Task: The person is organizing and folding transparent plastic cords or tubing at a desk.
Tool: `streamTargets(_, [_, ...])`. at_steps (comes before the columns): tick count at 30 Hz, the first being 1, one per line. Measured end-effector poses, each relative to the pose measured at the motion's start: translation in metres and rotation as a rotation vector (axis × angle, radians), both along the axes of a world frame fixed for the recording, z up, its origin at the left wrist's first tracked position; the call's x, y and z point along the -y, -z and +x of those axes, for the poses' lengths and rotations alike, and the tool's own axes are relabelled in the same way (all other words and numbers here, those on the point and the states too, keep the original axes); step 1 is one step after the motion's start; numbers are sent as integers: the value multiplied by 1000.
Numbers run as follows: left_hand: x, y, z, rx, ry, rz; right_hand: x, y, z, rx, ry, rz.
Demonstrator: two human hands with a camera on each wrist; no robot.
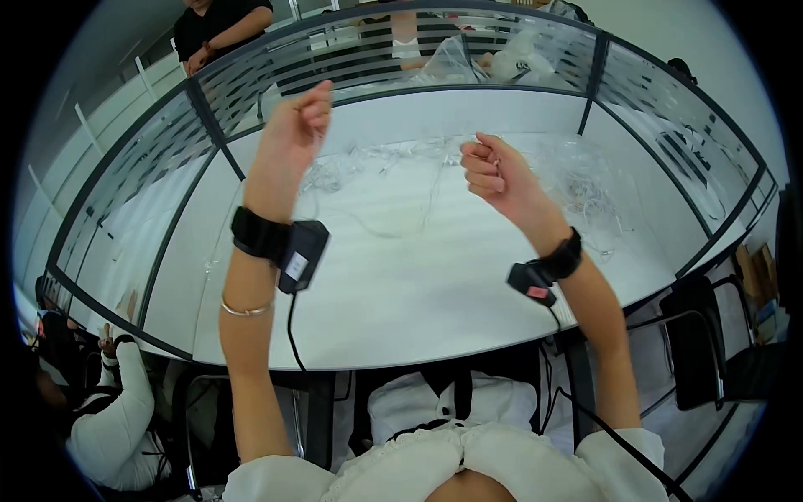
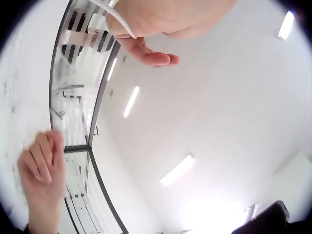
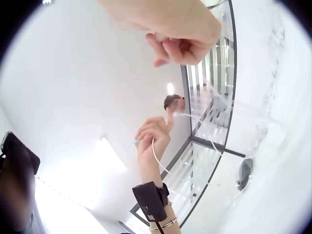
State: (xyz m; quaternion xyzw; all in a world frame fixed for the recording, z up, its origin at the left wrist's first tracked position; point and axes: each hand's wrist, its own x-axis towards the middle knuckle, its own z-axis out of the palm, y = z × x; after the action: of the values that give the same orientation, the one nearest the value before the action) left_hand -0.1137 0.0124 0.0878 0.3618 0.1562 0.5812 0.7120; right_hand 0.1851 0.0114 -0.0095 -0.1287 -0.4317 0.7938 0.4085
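My left hand (image 1: pixel 297 125) (image 3: pixel 153 134) is raised above the far left part of the table, fingers curled round a thin white cable (image 3: pixel 157 158). The cable (image 2: pixel 119 18) also crosses that hand in the left wrist view. Lower and to the right, my right hand (image 1: pixel 498 171) (image 2: pixel 41 161) (image 3: pixel 183 34) is raised with curled fingers that pinch a pale part of the cable. Between the hands, the cable hangs in a loose, faint loop over the white table. The fingers hide its gripped parts.
Clear bags and tangled white cables (image 1: pixel 585 192) lie at the table's back right, with more cables (image 1: pixel 322 176) at the back left. A dark-framed partition (image 1: pixel 598 63) encloses the table (image 1: pixel 376 293). People stand behind it and sit at lower left. A black chair (image 1: pixel 698 343) is at right.
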Motion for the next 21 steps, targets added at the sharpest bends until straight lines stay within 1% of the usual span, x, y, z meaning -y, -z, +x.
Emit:
streamTargets(1, [3,5,12,37,33,-16,-3,3,-11,-110,123,-79])
streamTargets(2, [4,10,23,75,65,-33,1,6,-23,28,149,-42])
streamTargets(3, [5,14,32,111,98,-50,9,7,-36,174,107,6])
streamTargets(4, [6,21,40,119,107,-28,16,15,-46,326,30,111])
streamTargets(5, [5,24,46,141,99,-22,21,15,-54,444,-84,158])
streamTargets(6, [3,27,50,165,93,-19,26,17,-60,383,-189,238])
streamTargets(9, [-6,35,54,275,37,-31,41,13,-68,317,-201,270])
streamTargets(13, [-20,44,48,444,-192,-34,48,12,-70,278,-239,354])
streamTargets(14, [-24,48,45,469,-218,-27,49,13,-68,268,-259,371])
streamTargets(16, [-35,55,33,514,-278,-10,45,19,-64,360,-239,398])
streamTargets(20, [-40,67,13,533,-388,-17,46,13,-58,473,-188,370])
streamTargets(21, [-41,71,11,523,-386,26,42,16,-58,517,-125,343])
